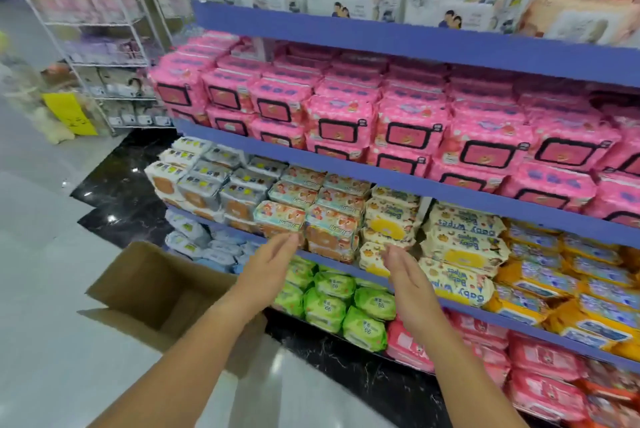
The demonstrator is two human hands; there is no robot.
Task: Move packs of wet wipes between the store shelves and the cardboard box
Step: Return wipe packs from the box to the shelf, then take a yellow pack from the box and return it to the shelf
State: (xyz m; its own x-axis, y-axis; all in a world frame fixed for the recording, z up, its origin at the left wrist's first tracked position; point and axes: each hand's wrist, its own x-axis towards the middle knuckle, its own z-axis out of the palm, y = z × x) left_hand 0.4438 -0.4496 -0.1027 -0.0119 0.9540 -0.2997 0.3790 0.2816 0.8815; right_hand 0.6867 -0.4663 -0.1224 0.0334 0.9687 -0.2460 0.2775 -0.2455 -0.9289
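Both hands are flat and hold nothing, palms facing each other: the left hand near the orange packs, the right hand before the yellow packs. Best to close on both ends of one stack and squeeze evenly (soft packs likely slip). The cardboard box stands open on the pale floor, left of the blue shelves; a wire rack stands beyond.
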